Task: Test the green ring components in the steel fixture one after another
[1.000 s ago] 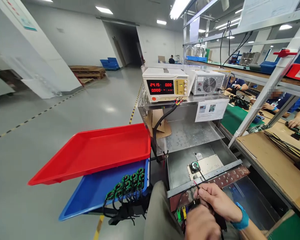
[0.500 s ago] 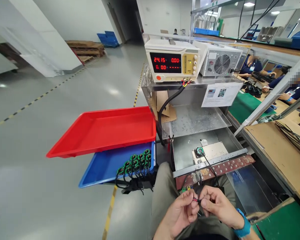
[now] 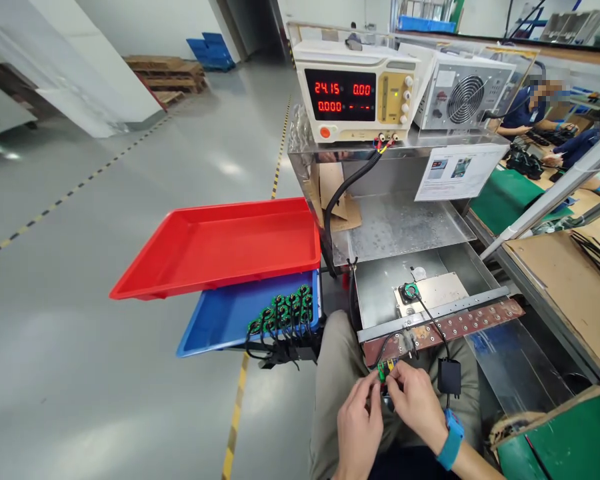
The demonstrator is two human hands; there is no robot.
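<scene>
My left hand (image 3: 361, 417) and my right hand (image 3: 416, 400) are close together above my lap, fingers bent and pinched. Both sets of fingertips meet at a small green and yellow connector (image 3: 383, 371) below the perforated brown strip (image 3: 445, 328); what lies between the fingertips is too small to make out. A blue band is on my right wrist. Beyond, a round green part (image 3: 411, 291) with a black cable sits on a metal plate (image 3: 443, 293) in the metal tray. Its cable runs down to a black box (image 3: 449, 377) beside my right hand.
At the left, a red tray (image 3: 220, 247) overlaps a blue tray (image 3: 220, 320) holding several green ring parts (image 3: 280, 313) with black cables. A power supply (image 3: 355, 93) stands on the shelf ahead. A green mat (image 3: 565, 440) lies lower right; people sit at the far right.
My hands have moved up to the green and yellow connector from below it, where they pinched thin wires. The black box now shows fully beside my right hand. The view has shifted.
</scene>
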